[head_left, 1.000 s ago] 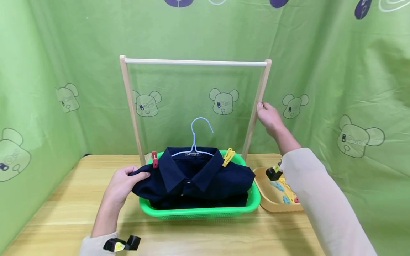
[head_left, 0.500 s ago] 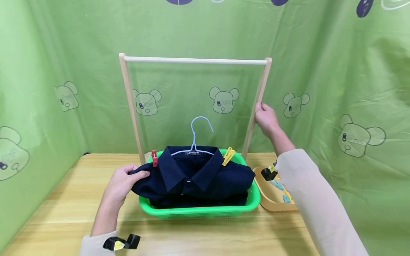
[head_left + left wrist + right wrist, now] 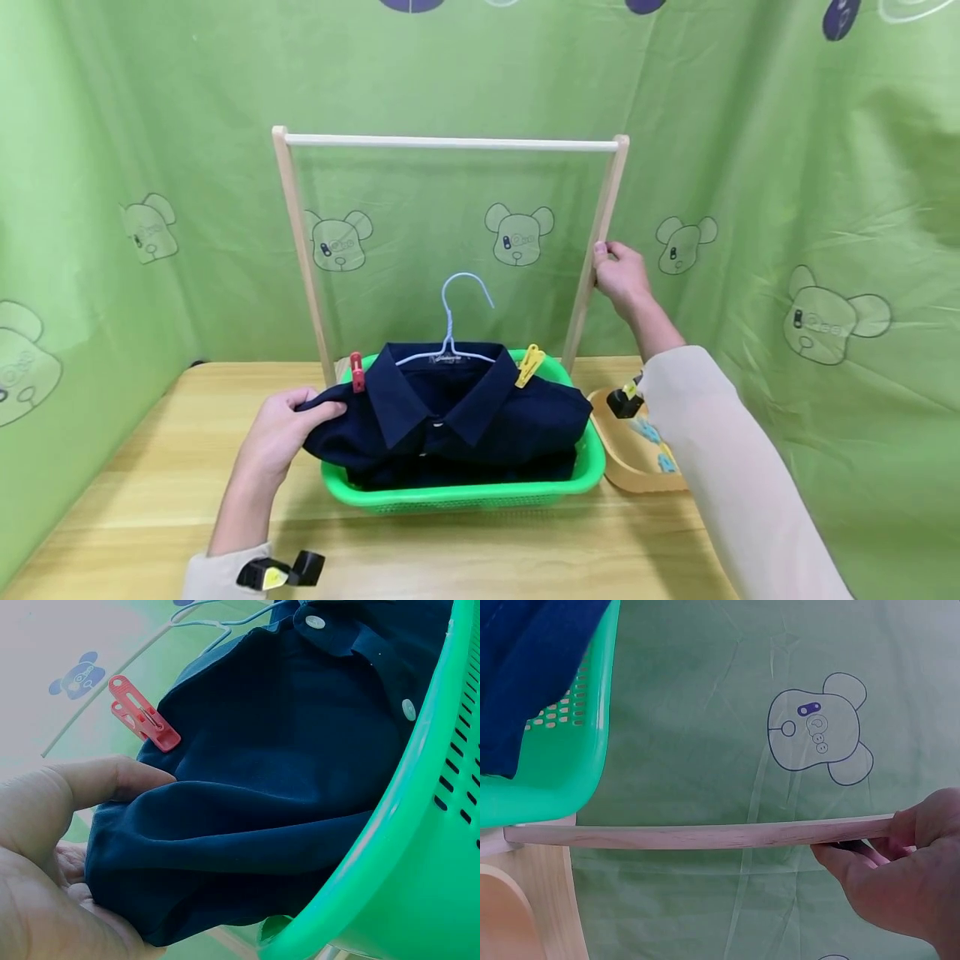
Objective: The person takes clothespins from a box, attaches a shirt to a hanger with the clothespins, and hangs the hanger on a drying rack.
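Observation:
A dark navy collared shirt (image 3: 480,425) lies folded in a green plastic basket (image 3: 465,497), with a light blue wire hanger (image 3: 448,321) inside its collar and the hook pointing up. A red clothespin (image 3: 357,372) clips the shirt at its left shoulder, and a yellow clothespin (image 3: 530,366) at the right shoulder. My left hand (image 3: 281,433) pinches the shirt's left edge between thumb and fingers, just below the red clothespin. Up at the wooden rack (image 3: 450,143), my right hand (image 3: 622,273) grips the right post (image 3: 705,837), thumb on one side and fingers on the other.
Behind the basket stands the rack, its white bar above the hanger hook. A tan tray (image 3: 637,479) holding blue and yellow clothespins sits right of the basket, partly covered by the right sleeve (image 3: 727,450). Green curtains (image 3: 465,75) enclose the wooden table (image 3: 450,550).
My right forearm has shifted slightly left and covers more of the tray. The right hand stays on the post and the left hand on the shirt. The whole view has drifted a little.

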